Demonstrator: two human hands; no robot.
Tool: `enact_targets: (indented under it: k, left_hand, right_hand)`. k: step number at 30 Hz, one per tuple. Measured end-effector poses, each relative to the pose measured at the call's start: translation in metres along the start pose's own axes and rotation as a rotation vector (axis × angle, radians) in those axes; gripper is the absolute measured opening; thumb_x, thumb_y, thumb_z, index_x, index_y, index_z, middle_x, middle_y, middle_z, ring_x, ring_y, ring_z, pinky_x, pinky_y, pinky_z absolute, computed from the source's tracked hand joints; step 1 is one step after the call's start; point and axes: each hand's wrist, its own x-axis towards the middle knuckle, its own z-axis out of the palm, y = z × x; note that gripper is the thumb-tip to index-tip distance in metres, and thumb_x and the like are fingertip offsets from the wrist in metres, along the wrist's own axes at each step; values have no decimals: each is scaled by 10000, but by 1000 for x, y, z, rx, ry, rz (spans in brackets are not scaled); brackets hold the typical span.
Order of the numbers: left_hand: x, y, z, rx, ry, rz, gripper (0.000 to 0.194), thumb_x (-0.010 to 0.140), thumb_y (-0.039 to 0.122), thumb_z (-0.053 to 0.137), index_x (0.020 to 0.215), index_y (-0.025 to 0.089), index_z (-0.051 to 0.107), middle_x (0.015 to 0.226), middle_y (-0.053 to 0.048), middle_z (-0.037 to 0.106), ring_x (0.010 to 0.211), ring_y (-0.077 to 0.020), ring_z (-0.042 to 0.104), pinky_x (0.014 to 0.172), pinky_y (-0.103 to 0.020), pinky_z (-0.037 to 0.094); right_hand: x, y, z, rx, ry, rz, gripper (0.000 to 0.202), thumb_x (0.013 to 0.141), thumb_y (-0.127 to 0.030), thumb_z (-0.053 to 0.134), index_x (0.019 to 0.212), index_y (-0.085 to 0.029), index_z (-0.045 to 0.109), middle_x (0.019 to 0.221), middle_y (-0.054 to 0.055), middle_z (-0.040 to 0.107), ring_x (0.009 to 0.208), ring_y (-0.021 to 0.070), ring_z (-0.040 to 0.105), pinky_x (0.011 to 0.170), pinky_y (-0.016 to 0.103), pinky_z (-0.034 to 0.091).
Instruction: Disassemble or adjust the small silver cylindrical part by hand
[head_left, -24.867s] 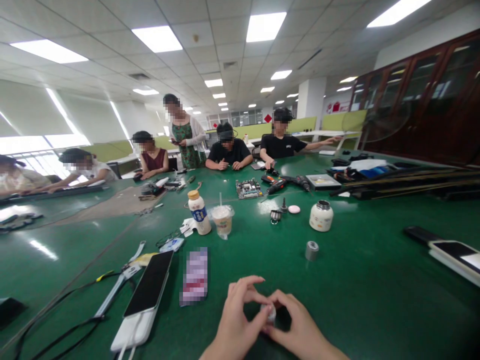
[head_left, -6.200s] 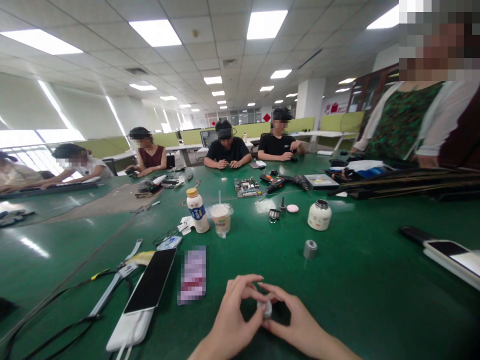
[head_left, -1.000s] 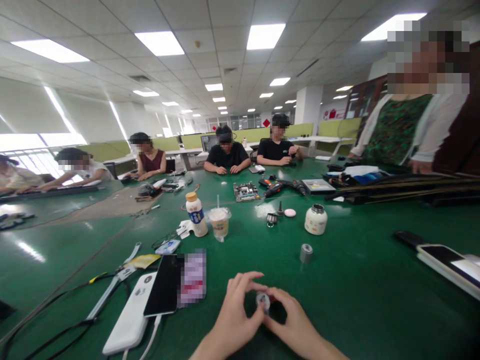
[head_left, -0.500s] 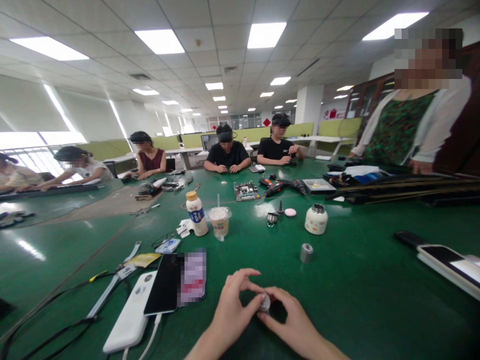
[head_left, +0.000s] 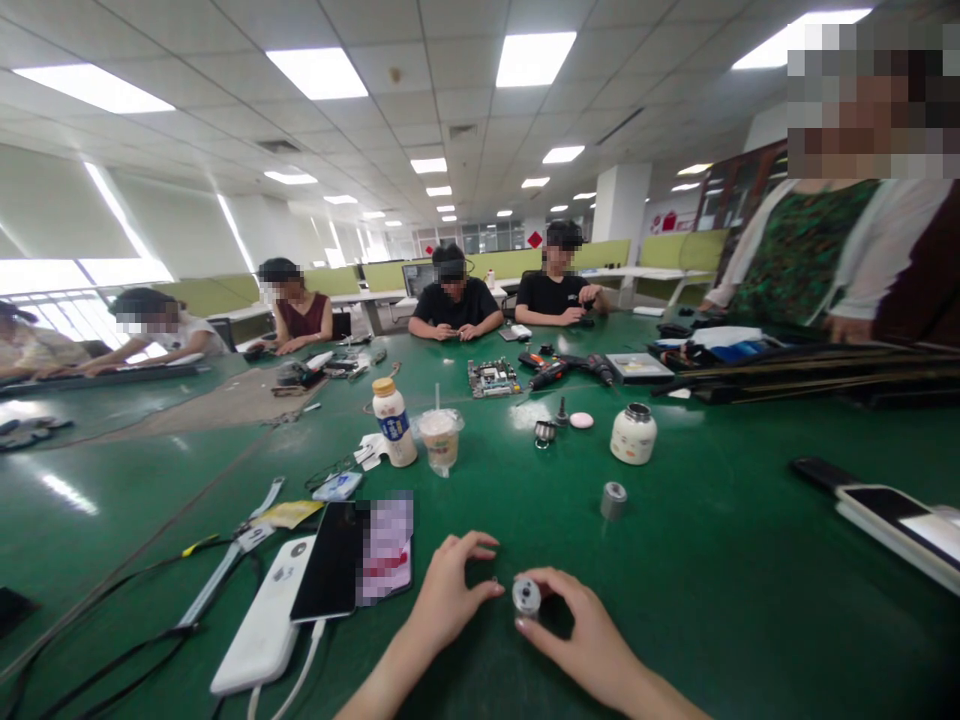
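Green tabletop (head_left: 697, 560), two hands (head_left: 586, 625), two apparently metal cylinders (head_left: 526, 598), the right holding one.

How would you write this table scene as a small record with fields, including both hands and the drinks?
surface: green table
right hand: right hand holds near metal cylinder between thumb and fingers
left hand: left hand apart from that cylinder, thumb and forefinger spread; anything tiny at its thumb tip is unclear
standing free: far metal cylinder; open-topped white jar
drinks: orange-capped bottle beside straw cup
electronics: dark-screened phone; circuit board
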Motion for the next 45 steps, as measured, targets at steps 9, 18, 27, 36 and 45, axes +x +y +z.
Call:
enact_targets:
  k: [9,18,27,36,45]
  left_hand:
    - [1,25,-1,-133,61,24,300,775,153,709,1041,253,612,823,-2,779,853,-236,728,870,-388,513]
    - [-12,46,5,-91,4,115,369,750,93,731,1043,278,604,840,17,784,941,-261,704,887,-413,492]
    - [-16,51,4,-97,19,176,473,735,58,642,1168,235,571,1043,-64,700,1041,-261,611,926,-415,472]
    - [-17,50,6,-86,7,181,460,769,56,609,1182,250,558,1124,-57,700,1077,-255,599,938,-409,431]
    - [-12,47,6,-45,22,107,471,785,125,684,1201,255,507,838,17,758,968,-251,649,934,-410,386]
  right_hand:
    - [0,4,2,-7,5,-11,278,788,-250,695,1064,-245,661,1016,31,704,937,236,628,853,342,480]
    - [-1,1,1,13,-6,-29,249,801,-229,684,1047,-249,657,1000,15,699,932,228,623,846,329,469]
    - [1,8,4,35,4,-40,244,785,-194,682,1024,-233,655,997,25,698,932,231,625,844,327,469]
    - [1,7,4,17,5,-43,233,788,-210,690,1017,-238,652,985,20,697,924,234,622,831,330,469]
    - [0,6,3,10,6,-45,253,797,-216,687,1045,-258,655,1002,11,699,930,228,624,839,329,469]
